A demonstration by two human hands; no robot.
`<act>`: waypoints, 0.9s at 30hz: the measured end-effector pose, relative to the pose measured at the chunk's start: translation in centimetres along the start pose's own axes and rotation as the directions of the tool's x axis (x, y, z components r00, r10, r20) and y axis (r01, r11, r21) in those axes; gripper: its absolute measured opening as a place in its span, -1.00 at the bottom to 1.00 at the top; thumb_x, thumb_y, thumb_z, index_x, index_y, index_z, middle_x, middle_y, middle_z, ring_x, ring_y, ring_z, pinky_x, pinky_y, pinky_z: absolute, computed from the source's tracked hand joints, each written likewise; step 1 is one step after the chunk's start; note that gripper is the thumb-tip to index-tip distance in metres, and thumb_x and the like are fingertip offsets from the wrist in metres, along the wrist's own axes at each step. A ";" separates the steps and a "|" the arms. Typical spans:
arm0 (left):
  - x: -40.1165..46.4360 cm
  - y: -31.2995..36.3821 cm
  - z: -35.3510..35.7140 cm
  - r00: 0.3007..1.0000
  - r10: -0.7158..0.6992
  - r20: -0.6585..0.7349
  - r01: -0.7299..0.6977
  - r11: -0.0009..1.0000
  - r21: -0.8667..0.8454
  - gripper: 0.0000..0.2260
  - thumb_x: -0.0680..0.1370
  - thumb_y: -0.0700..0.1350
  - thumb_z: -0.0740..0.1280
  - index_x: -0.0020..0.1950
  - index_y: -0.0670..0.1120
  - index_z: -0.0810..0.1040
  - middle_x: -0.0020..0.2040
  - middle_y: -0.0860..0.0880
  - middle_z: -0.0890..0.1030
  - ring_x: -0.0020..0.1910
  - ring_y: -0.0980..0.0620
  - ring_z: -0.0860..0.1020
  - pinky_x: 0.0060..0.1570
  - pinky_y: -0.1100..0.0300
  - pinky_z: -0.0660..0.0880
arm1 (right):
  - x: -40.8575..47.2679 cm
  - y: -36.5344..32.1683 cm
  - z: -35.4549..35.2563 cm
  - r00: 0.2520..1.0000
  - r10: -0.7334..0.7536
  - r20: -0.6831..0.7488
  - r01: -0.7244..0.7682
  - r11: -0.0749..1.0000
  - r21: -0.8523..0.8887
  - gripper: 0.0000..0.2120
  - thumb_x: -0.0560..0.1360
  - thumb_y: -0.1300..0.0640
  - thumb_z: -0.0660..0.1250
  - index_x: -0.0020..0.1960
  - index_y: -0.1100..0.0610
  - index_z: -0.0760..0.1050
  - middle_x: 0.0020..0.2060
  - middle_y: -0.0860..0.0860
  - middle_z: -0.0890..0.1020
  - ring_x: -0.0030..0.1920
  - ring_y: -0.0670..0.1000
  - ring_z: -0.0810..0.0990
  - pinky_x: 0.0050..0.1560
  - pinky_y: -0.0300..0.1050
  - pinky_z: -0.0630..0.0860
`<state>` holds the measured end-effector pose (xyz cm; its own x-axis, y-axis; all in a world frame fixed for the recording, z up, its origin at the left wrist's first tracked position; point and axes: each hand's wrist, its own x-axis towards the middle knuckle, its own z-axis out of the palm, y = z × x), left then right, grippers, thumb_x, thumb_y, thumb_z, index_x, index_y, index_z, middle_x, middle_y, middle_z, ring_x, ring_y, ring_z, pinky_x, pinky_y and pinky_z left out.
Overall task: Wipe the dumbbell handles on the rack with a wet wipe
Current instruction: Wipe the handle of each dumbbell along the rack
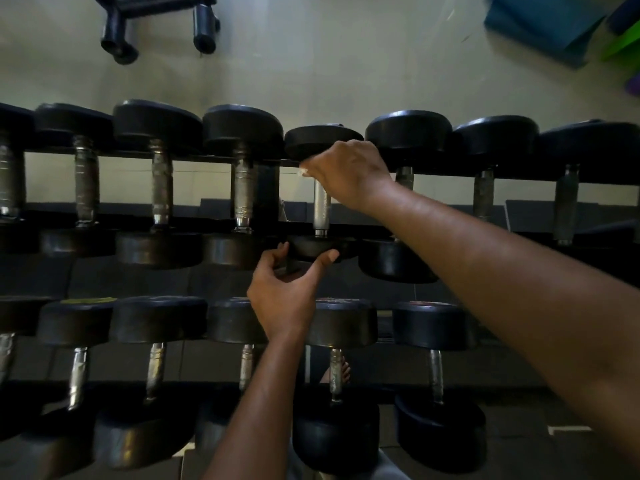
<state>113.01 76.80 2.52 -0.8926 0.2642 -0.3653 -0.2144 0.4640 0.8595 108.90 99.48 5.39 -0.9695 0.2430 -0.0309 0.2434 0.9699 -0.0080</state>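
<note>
So this is mid-wipe on the upper row of the rack (207,157). The right hand (349,173) is curled round the far end of one handle (321,206), right up under the far head of that dumbbell (322,142), and there's a bit of white wipe (304,172) poking out by the fingers, so it's holding the wipe against the steel. The left hand (284,296) sits nearer, thumb and fingers spread wide and cupping the near head (313,249), looks like it's steadying or turning the thing. Can't tell if it's actually rotating.

My read: the wipe is only at the top of the stroke. The shiny bit of handle below the right hand is bare. Next move probably needs the right hand to drag the wipe toward the near head, keeping it wrapped tight, maybe with a twist from the left. Then on to the neighbour beside it.
</note>
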 end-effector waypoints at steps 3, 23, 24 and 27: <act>-0.1 -0.4 0.2 0.999 -0.030 -0.014 0.029 0.999 -0.032 -0.33 0.28 0.23 0.73 0.30 0.03 0.64 0.26 0.12 0.66 0.09 0.42 0.59 -0.08 0.62 0.44 | 0.6 -0.4 -1.3 0.998 0.012 0.058 -0.015 0.999 0.046 -0.72 0.73 0.02 0.22 0.24 -0.12 0.70 -0.03 -0.04 0.76 -0.05 0.14 0.73 -0.09 -0.03 0.59; 0.3 -0.1 -0.3 0.998 -0.052 -0.028 0.053 0.998 0.044 -0.32 0.24 0.43 0.66 0.25 0.16 0.62 0.21 0.19 0.65 0.21 0.16 0.60 0.00 0.30 0.49 | -4.1 -2.4 0.1 0.910 0.087 0.405 -0.337 0.724 0.601 -0.80 0.58 0.02 0.51 0.21 -0.08 0.69 0.07 -0.16 0.72 0.10 -0.16 0.67 0.22 -0.06 0.63; 0.2 0.1 -0.5 0.999 -0.045 -0.021 0.046 0.997 0.061 -0.32 0.25 0.43 0.65 0.26 0.16 0.62 0.22 0.18 0.64 0.22 0.16 0.58 -0.03 0.34 0.44 | -4.7 -2.3 0.1 0.915 0.145 0.378 -0.376 0.650 0.660 -0.78 0.58 0.03 0.53 0.22 -0.06 0.68 0.11 -0.15 0.72 0.14 -0.15 0.67 0.24 -0.07 0.63; 0.2 0.6 -0.9 1.000 -0.007 0.017 0.005 0.991 0.136 -0.32 0.29 0.43 0.63 0.27 0.12 0.61 0.18 0.20 0.62 0.19 0.18 0.56 -0.09 0.36 0.39 | -7.1 -1.7 0.0 0.905 0.283 0.319 -0.421 0.477 0.771 -0.81 0.60 0.01 0.50 0.20 -0.07 0.66 0.13 -0.13 0.70 0.18 -0.13 0.67 0.24 -0.02 0.64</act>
<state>112.32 76.43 3.31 -0.8840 0.2755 -0.3776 -0.1627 0.5760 0.8011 115.38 96.15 5.62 -0.7992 0.4896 -0.3486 0.5460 0.3490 -0.7616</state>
